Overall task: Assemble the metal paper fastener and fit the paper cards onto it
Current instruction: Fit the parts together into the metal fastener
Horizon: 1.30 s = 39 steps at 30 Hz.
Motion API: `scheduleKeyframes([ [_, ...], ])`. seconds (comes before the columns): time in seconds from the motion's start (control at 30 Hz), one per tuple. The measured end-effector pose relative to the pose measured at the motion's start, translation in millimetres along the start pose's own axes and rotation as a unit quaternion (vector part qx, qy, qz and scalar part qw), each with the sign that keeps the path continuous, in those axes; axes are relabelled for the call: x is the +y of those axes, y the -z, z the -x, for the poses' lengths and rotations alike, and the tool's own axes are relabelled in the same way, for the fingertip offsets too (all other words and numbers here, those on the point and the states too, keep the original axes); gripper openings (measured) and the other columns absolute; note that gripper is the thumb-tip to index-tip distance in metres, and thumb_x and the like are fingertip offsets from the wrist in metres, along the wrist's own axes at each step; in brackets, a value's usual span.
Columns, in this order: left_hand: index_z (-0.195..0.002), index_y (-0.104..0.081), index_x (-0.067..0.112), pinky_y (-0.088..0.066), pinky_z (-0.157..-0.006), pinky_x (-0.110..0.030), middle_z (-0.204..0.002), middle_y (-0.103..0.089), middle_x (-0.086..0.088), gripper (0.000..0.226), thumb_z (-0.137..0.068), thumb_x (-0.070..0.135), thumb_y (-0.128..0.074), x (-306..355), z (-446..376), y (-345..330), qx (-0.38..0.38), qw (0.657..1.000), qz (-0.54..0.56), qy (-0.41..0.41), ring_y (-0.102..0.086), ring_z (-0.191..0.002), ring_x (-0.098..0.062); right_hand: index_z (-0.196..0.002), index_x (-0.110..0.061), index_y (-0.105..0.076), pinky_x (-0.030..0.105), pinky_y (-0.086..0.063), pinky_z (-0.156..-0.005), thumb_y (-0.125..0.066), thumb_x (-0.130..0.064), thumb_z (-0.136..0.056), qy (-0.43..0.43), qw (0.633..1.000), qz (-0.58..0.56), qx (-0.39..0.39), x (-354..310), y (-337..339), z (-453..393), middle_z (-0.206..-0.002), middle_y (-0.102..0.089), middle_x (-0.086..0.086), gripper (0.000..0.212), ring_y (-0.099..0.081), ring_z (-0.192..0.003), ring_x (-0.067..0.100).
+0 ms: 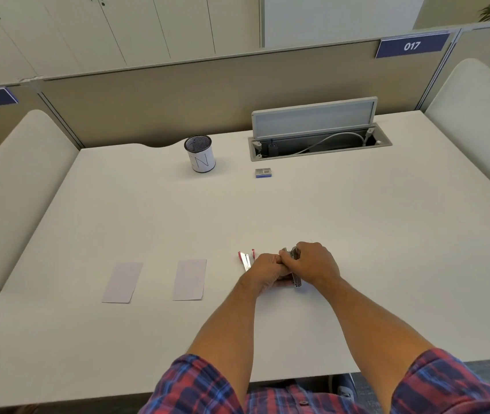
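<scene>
Both hands meet over the white desk near its front middle. My right hand grips a silver metal fastener piece, whose lower end sticks out below the fingers. My left hand is curled beside it and holds the same metal piece from the left. Just left of my left hand lie thin metal strips with red tips, partly hidden by the fingers. Two pale paper cards lie flat to the left: one near the hands, the other farther left.
A mesh pen cup stands at the back of the desk. A small blue box lies in front of an open cable hatch. Partition walls close the back and both sides.
</scene>
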<state>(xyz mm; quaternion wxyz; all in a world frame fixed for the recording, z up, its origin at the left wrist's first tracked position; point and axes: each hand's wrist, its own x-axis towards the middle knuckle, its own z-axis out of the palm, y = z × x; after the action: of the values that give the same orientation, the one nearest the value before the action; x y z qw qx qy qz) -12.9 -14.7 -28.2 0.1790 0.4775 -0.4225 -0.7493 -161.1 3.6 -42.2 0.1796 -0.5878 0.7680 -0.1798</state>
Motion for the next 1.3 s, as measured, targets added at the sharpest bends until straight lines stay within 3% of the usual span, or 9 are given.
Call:
scheduleKeyframes([
  [0.17, -0.092, -0.07, -0.004, -0.06, -0.088, -0.044, -0.093, -0.069, -0.02, 0.013, -0.089, -0.01, -0.059, 1, -1, -2, 0.015, 1.0, -0.005, -0.004, -0.071, -0.091, -0.032, -0.055, -0.021, -0.044, 0.027, -0.028, -0.047, -0.052, -0.064, -0.083, -0.007, 1.0, -0.001, 0.0, -2, 1, -1, -0.051, -0.051, -0.007, 0.052, -0.044, -0.051, 0.006],
  [0.33, -0.081, -0.068, 0.001, -0.063, -0.079, -0.037, -0.082, -0.069, -0.016, 0.021, -0.088, -0.014, -0.055, 3, 1, -5, 0.031, 0.999, -0.009, -0.009, -0.072, -0.081, -0.027, -0.057, -0.02, -0.048, 0.027, -0.031, -0.047, -0.051, -0.065, -0.083, -0.021, 1.0, -0.001, -0.009, -4, 3, -3, -0.053, -0.054, -0.007, 0.051, -0.05, -0.05, 0.011],
  [0.5, -0.087, -0.067, -0.004, -0.06, -0.088, -0.046, -0.092, -0.068, -0.022, 0.015, -0.088, -0.015, -0.056, 5, 2, -8, 0.047, 0.999, -0.013, -0.011, -0.07, -0.088, -0.032, -0.058, -0.019, -0.049, 0.027, -0.034, -0.048, -0.051, -0.063, -0.084, -0.027, 1.0, 0.002, -0.016, -6, 5, -5, -0.054, -0.055, -0.005, 0.051, -0.05, -0.05, 0.013],
  [0.6, -0.083, -0.067, -0.004, -0.06, -0.087, -0.048, -0.088, -0.068, -0.021, 0.017, -0.087, -0.016, -0.056, 6, 3, -10, 0.059, 0.998, -0.012, -0.013, -0.071, -0.085, -0.032, -0.058, -0.02, -0.049, 0.028, -0.036, -0.048, -0.052, -0.063, -0.084, -0.034, 0.999, 0.001, -0.013, -7, 6, -4, -0.055, -0.056, -0.005, 0.05, -0.052, -0.051, 0.013],
  [0.77, -0.076, -0.07, -0.002, -0.062, -0.081, -0.049, -0.081, -0.072, -0.021, 0.017, -0.084, -0.011, -0.058, 6, 3, -20, 0.123, 0.99, -0.065, -0.03, -0.074, -0.081, -0.034, -0.059, -0.016, -0.05, 0.028, -0.039, -0.047, -0.05, -0.061, -0.085, -0.046, 0.999, 0.018, -0.02, -7, 9, -6, -0.053, -0.057, -0.004, 0.052, -0.051, -0.049, 0.015],
  [0.93, -0.064, -0.074, 0.009, -0.061, -0.06, -0.028, -0.064, -0.075, -0.004, 0.022, -0.073, 0.003, -0.054, 9, 8, -31, 0.185, 0.956, -0.212, -0.077, -0.074, -0.067, -0.017, -0.054, -0.017, -0.045, 0.028, -0.041, -0.047, -0.05, -0.059, -0.085, -0.045, 0.998, 0.025, -0.031, -8, 16, -10, -0.049, -0.056, -0.003, 0.052, -0.049, -0.045, 0.016],
  [1.07, -0.063, -0.071, 0.013, -0.058, -0.057, -0.034, -0.061, -0.072, -0.002, 0.02, -0.073, 0.014, -0.054, 10, 9, -30, 0.184, 0.928, -0.309, -0.1, -0.071, -0.062, -0.022, -0.053, -0.017, -0.046, 0.027, -0.044, -0.047, -0.049, -0.057, -0.086, -0.046, 0.998, 0.023, -0.045, -7, 19, -11, -0.047, -0.062, -0.001, 0.052, -0.053, -0.044, 0.015],
  [1.17, -0.06, -0.058, 0.019, -0.044, -0.046, -0.026, -0.057, -0.062, 0.005, 0.017, -0.075, 0.026, -0.059, 16, 10, -22, 0.198, 0.891, -0.387, -0.132, -0.06, -0.054, -0.014, -0.054, -0.018, -0.047, 0.029, -0.046, -0.049, -0.051, -0.057, -0.085, -0.053, 0.997, 0.006, -0.048, -6, 21, -11, -0.047, -0.061, -0.002, 0.05, -0.053, -0.045, 0.015],
  [1.3, -0.071, -0.062, 0.018, -0.049, -0.058, -0.028, -0.071, -0.063, 0.006, 0.013, -0.074, 0.028, -0.053, 28, 14, -4, 0.214, 0.838, -0.474, -0.166, -0.061, -0.069, -0.018, -0.054, -0.018, -0.041, 0.028, -0.038, -0.047, -0.053, -0.056, -0.082, -0.042, 0.998, 0.009, -0.042, -10, 25, -10, -0.045, -0.049, -0.005, 0.049, -0.042, -0.043, 0.016],
])
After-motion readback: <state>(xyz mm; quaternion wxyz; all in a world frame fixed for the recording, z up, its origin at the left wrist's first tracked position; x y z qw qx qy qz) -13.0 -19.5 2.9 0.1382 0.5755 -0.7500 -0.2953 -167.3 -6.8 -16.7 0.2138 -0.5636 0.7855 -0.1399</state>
